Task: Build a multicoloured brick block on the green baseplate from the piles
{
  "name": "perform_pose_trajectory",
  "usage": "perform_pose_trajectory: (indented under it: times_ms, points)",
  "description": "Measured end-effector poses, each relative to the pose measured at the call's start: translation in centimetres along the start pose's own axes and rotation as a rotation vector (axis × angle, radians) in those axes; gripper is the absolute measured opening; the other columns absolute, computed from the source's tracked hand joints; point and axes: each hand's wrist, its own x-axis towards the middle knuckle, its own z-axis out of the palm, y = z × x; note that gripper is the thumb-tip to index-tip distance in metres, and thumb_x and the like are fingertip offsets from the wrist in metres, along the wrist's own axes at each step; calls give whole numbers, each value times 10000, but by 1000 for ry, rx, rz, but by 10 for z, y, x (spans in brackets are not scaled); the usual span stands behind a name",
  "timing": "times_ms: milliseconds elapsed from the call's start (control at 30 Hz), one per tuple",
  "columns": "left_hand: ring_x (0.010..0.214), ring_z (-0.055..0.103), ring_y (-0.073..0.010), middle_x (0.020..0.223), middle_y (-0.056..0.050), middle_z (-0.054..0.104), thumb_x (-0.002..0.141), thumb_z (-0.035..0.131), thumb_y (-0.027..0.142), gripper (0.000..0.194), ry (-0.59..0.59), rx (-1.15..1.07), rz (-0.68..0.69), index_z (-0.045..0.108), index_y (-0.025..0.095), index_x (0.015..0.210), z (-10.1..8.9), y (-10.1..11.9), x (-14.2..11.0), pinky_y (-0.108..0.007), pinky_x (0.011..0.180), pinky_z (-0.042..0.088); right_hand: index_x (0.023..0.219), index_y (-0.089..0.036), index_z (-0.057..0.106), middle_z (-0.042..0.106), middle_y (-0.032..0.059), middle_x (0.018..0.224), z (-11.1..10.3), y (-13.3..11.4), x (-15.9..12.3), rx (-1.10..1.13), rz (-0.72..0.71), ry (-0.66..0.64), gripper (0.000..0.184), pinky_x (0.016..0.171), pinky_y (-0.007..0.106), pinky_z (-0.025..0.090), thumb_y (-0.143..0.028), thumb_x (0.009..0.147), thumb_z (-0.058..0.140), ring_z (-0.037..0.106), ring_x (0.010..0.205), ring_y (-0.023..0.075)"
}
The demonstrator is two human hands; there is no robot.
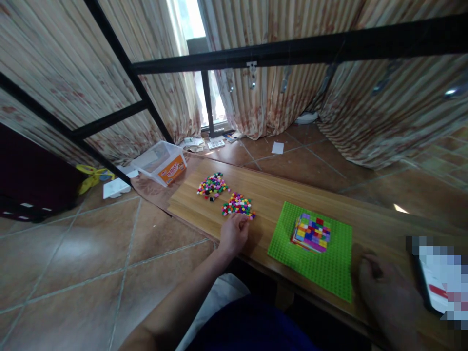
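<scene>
My left hand (234,233) rests on the wooden table (270,195) at the near edge of a pile of small coloured bricks (238,204). Its fingers are curled and pinched at the pile; what they hold is too small to name. A second brick pile (212,185) lies farther left. A green baseplate (329,265) carries a multicoloured block of stacked bricks (311,232). My right hand (383,292) lies on the table right of the baseplate, fingers loosely curled, dark and blurred.
A clear plastic box with an orange label (163,163) sits at the table's far left end. A phone-like object (438,280) lies at the right edge. Black metal bars (292,48) cross overhead. Papers lie on the tiled floor by the curtains.
</scene>
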Motion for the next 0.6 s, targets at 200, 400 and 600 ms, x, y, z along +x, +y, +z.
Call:
perform_pose_trajectory:
  times_ms: [200, 400, 600]
  points:
    - [961, 645, -198, 1061, -63, 670, 951, 567, 181, 154, -70, 298, 61, 715, 217, 982, 9, 9, 10, -298, 841, 516, 1049, -199, 723, 709, 145, 970, 1, 2, 0, 1, -33, -12, 447, 666, 423, 433, -448, 941, 368, 629, 811, 302]
    - [970, 635, -203, 1087, -66, 652, 987, 526, 217, 175, -86, 402, 68, 698, 218, 957, 12, 9, 13, -293, 807, 508, 1059, -226, 725, 707, 137, 962, 0, -1, -1, -2, 3, 10, 432, 648, 418, 417, -469, 947, 385, 627, 798, 304]
    - [937, 624, -216, 1036, -94, 638, 992, 486, 190, 188, -77, 357, 129, 655, 191, 908, 8, 10, 15, -316, 811, 496, 1043, -201, 711, 713, 132, 978, -2, -3, -1, -6, -12, 1, 443, 656, 390, 419, -470, 958, 370, 629, 818, 284]
